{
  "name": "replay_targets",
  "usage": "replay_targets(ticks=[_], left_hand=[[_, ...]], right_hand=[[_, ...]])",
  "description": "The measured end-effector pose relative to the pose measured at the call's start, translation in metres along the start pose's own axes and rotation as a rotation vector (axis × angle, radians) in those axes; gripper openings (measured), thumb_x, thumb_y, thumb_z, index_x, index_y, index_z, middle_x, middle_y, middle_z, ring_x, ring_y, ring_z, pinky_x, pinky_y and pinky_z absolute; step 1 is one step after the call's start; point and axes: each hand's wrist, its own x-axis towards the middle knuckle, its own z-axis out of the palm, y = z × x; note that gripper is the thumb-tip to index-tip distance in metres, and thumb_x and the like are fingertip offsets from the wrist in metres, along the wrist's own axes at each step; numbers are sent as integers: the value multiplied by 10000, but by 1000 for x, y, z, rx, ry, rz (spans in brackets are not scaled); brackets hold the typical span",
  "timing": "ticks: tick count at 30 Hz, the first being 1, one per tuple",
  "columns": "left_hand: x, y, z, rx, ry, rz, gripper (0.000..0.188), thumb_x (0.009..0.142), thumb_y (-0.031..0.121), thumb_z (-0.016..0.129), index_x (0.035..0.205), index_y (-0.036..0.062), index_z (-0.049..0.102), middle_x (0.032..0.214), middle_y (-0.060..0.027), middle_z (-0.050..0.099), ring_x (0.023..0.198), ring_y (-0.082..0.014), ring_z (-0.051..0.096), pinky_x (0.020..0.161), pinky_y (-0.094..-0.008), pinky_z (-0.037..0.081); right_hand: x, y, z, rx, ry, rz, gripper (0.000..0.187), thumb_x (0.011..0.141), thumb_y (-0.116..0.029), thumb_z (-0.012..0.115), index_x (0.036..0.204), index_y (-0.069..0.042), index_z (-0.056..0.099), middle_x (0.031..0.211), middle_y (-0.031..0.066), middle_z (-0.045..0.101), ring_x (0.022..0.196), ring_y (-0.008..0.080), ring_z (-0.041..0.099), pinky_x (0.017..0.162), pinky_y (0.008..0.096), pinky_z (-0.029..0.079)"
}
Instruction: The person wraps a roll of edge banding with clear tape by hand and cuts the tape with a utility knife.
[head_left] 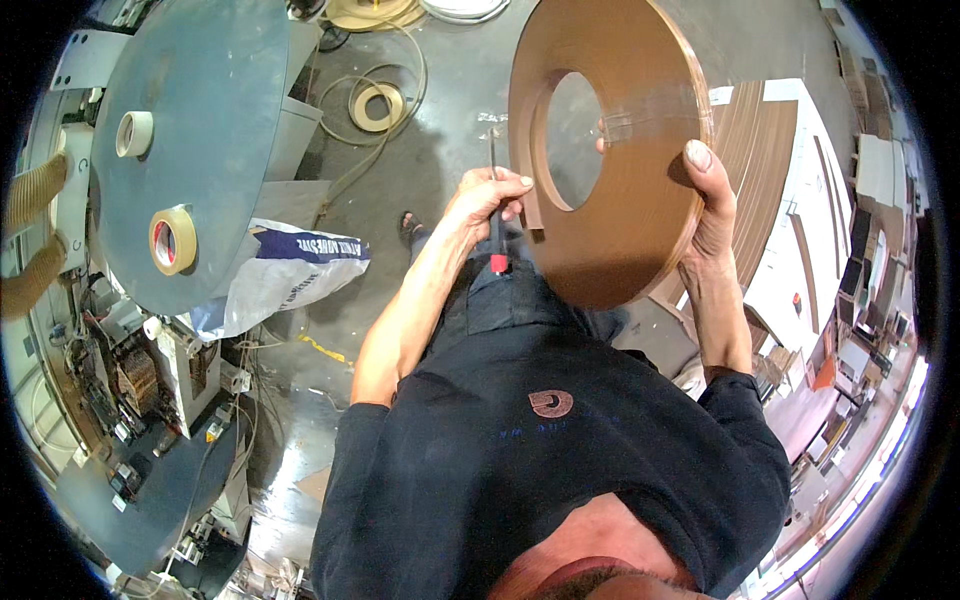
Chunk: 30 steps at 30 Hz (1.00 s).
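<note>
My right hand [712,205] grips the right rim of a big roll of brown edge banding [640,215], its thumb on the flat face and a fingertip showing through the centre hole. The roll is raised and tilted, with clear tape across its right side. At the hole's lower left, a short strip end [536,222] hangs loose. My left hand [487,200] is closed around a slim dark tool [497,235] with a red end pointing down and a thin shaft pointing up; its exact kind is unclear. The left fingertips are close to the roll's left edge; whether they touch is unclear.
On the left stands a grey-blue round-edged table [205,90] with two tape rolls [173,241] on it. A white and blue sack [290,280] hangs beside it. A hose [405,130] and a pale coil [377,107] lie on the floor. Brown strips rest on a white board [815,200] at right.
</note>
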Motion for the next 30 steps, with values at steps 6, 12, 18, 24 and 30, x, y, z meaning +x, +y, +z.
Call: replay_targets(ticks=[6,12,18,24,30], left_hand=[[10,-6,28,-164,-106,-58,163,823,59,747,833,-6,598,659,-79,625,467,-128,542,402,-234,403],[17,-6,44,339,9,112,154,831,114,741,773,20,633,624,-44,643,489,-85,523,449,-231,383],[18,-5,43,445,80,153,173,809,114,735,710,24,626,591,-47,627,498,-111,541,477,-290,420],[20,-9,33,610,151,178,211,773,162,759,679,14,641,587,-55,634,530,-121,570,507,-304,445],[24,-17,25,551,175,160,237,758,183,780,677,11,638,592,-54,639,541,-117,578,518,-298,456]], right_hand=[[-5,-1,1,-88,7,1,767,816,-354,699,1377,72,395,1200,230,587,1098,282,622,923,379,549],[-5,-4,2,-127,2,3,799,795,-372,709,1389,57,389,1240,216,565,1107,271,610,953,395,524],[-2,-5,3,-151,15,15,806,791,-382,707,1387,59,391,1220,203,579,1088,259,615,946,384,519],[-1,-2,6,-166,30,-1,796,788,-387,708,1368,64,404,1185,204,596,1063,247,623,930,368,523],[0,-1,7,-168,23,20,777,791,-378,706,1354,70,411,1166,203,606,1049,239,626,919,358,529]])
